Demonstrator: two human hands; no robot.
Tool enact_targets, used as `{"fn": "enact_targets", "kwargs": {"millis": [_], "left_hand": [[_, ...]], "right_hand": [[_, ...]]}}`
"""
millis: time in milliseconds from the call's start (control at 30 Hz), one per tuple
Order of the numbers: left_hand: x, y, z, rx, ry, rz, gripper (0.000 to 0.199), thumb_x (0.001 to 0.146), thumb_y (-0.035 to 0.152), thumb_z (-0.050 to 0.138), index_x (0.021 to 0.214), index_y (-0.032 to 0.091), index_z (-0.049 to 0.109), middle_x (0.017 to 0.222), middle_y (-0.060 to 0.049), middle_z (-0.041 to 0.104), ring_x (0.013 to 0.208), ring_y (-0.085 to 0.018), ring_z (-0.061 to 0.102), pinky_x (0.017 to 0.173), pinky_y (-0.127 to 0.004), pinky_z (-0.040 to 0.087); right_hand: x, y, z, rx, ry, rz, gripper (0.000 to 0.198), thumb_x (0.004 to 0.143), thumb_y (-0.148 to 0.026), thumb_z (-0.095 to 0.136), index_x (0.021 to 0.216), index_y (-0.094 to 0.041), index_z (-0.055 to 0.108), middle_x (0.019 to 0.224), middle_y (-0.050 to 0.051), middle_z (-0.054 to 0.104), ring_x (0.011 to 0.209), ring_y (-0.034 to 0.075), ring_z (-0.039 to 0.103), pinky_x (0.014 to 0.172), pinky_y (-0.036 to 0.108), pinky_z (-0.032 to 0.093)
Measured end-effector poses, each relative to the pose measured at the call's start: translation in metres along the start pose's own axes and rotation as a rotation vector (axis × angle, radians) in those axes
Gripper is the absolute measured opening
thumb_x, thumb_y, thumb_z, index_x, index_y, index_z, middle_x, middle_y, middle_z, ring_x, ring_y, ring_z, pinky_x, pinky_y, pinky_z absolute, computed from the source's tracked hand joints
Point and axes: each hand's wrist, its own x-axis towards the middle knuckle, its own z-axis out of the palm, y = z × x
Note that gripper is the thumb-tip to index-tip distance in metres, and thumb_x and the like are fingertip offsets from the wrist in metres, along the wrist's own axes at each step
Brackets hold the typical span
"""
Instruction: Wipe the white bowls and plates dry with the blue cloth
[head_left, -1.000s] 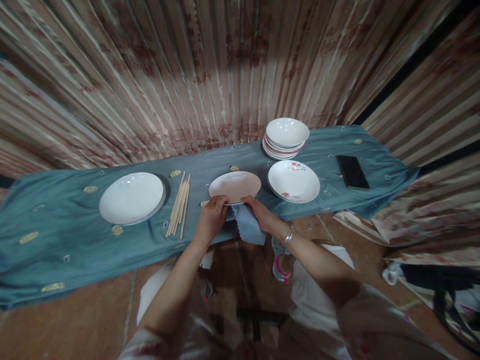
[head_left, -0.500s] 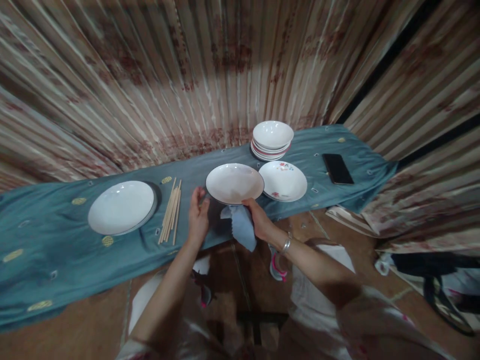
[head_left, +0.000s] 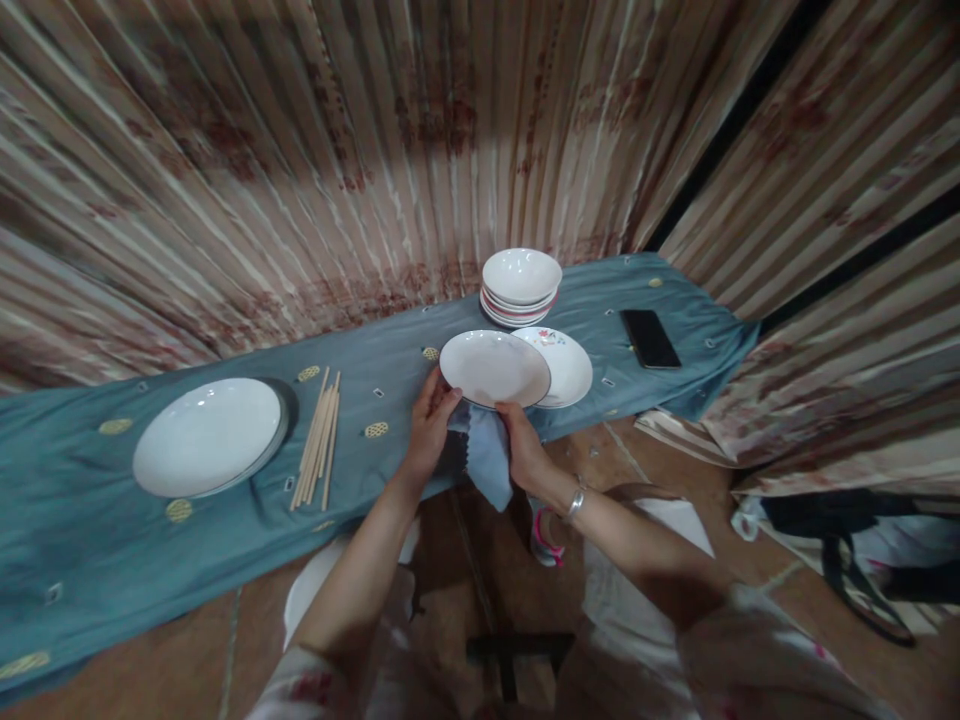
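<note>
A white plate with a thin dark rim [head_left: 491, 368] is held between my two hands above the table. My left hand [head_left: 431, 425] grips its left edge, thumb on top. At the near edge my right hand [head_left: 525, 445] pinches the rim and also has a light blue cloth [head_left: 489, 460], which hangs below the plate. The held plate partly covers a flower-patterned white plate [head_left: 571, 372] on the table. Behind them stands a stack of white bowls [head_left: 523, 278], some with a red band.
On the green-blue tablecloth [head_left: 390, 450], several wooden chopsticks [head_left: 319, 440] lie beside a stack of large white plates [head_left: 210, 435]. A black phone [head_left: 649, 338] lies to the right. Pleated curtains [head_left: 450, 150] hang behind the table.
The held plate has moved right and now overlaps the flower-patterned plate. My left hand, previously beside the plate with fingers apart, has closed on its left edge. The view has shifted slightly.
</note>
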Motion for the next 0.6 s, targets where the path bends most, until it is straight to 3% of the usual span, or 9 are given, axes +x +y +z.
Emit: {"fn": "enact_targets", "kwargs": {"millis": [333,600], "left_hand": [[0.025,-0.013,0.030,0.023,-0.133,0.002,0.054,0.080,0.040,0.068,0.130,0.019,0.065,0.130,-0.008,0.072,0.125,-0.025,0.063,0.109,-0.041,0.048],[0.033,-0.031,0.041,0.132,-0.132,0.021,0.043,0.084,0.030,0.065,0.125,0.020,0.067,0.140,-0.009,0.065,0.135,-0.024,0.056,0.118,-0.041,0.038]], "right_hand": [[0.006,-0.017,-0.007,0.100,0.056,-0.010,0.027,0.065,-0.042,0.059,0.085,-0.025,0.063,0.081,0.000,0.076,0.102,0.025,0.068,0.090,0.036,0.054],[0.010,-0.018,-0.016,0.157,0.046,0.059,0.021,0.066,-0.040,0.057,0.080,-0.026,0.064,0.081,-0.001,0.077,0.106,0.025,0.069,0.090,0.036,0.057]]}}
